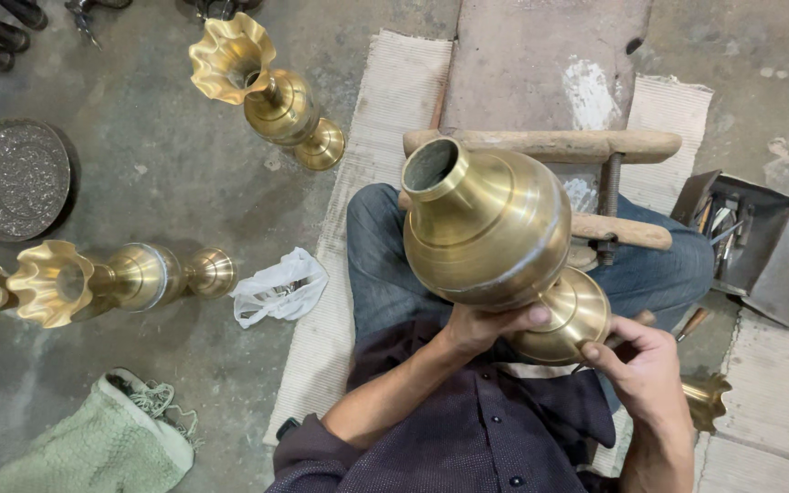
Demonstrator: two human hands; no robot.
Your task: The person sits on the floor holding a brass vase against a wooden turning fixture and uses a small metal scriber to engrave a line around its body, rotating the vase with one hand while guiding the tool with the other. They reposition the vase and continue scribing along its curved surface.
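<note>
Centrally, a brass vase [490, 228] is held over the lap, mouth pointing far-left. The left hand [486, 327] is closed under its belly; the right hand [641, 365] is clasped on its flared foot.

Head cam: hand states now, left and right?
Left hand: closed on the brass vase, gripping under its body.
Right hand: fingers on the vase's flared base, holding it.

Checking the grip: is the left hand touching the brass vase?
Touching. The head view shows the left hand pressed under the brass vase, fingers against its belly.
</note>
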